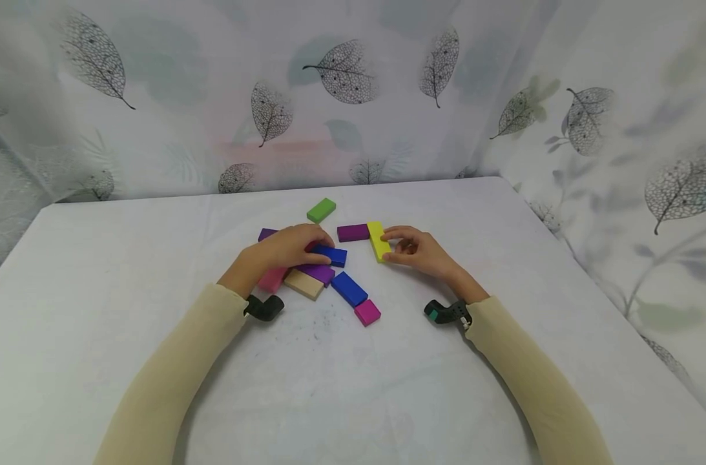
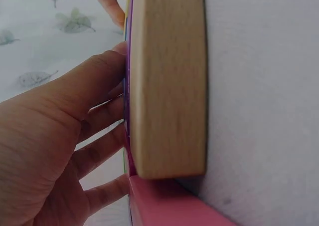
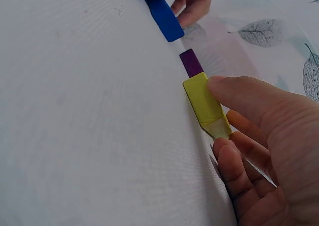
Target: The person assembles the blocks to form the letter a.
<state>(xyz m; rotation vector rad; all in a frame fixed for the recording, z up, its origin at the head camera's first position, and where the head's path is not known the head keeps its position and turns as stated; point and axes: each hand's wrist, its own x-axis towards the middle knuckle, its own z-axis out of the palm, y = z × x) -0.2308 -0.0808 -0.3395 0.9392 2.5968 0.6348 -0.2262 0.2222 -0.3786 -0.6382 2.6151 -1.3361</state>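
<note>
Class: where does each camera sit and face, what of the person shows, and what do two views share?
Head: on the head, facing forward and down at the table; shows left hand, right hand, sleeves.
Left wrist: on that wrist, facing the wooden block; shows the left hand and right-hand fingers up top.
Right wrist: on that wrist, facing the yellow block; shows the right hand and left-hand fingers up top.
Head and right wrist share the yellow block.

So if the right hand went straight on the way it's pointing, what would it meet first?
The yellow block, which the right hand touches. Beyond that, the dark purple block looks next in line, though exact heading and depth are uncertain.
</note>
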